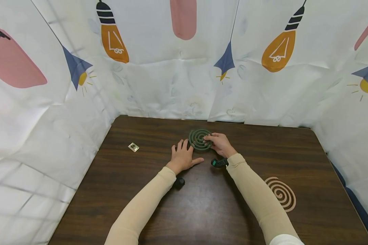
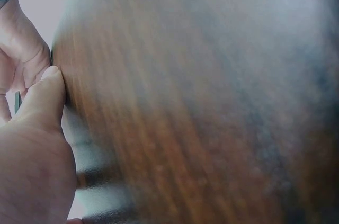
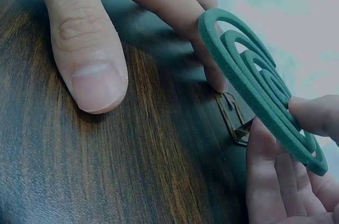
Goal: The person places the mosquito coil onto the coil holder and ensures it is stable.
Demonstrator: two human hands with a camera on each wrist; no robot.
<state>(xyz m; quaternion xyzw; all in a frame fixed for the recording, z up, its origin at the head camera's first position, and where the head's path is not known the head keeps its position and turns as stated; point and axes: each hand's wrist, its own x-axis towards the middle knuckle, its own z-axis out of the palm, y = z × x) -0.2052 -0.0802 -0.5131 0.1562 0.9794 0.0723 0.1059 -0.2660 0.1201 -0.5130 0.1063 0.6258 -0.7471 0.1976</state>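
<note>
A green mosquito coil (image 1: 199, 140) is pinched by my right hand (image 1: 219, 143) near the back of the table. In the right wrist view the coil (image 3: 243, 95) stands tilted above the wood, thumb on one face and fingers behind the other. My left hand (image 1: 183, 157) rests on the tabletop just left of it, fingers spread and thumb pointing right; its fingertips lie close to the coil's edge in the head view. The left wrist view shows mostly blurred table, with the left thumb (image 2: 45, 97) at its left side.
A small shiny metal piece (image 1: 133, 147) lies on the dark wooden table (image 1: 147, 134) to the left. On the right, a tan coil (image 1: 280, 194) lies flat, partly covered by the right sleeve (image 1: 257, 204). A printed white curtain (image 1: 159, 88) surrounds the back and sides.
</note>
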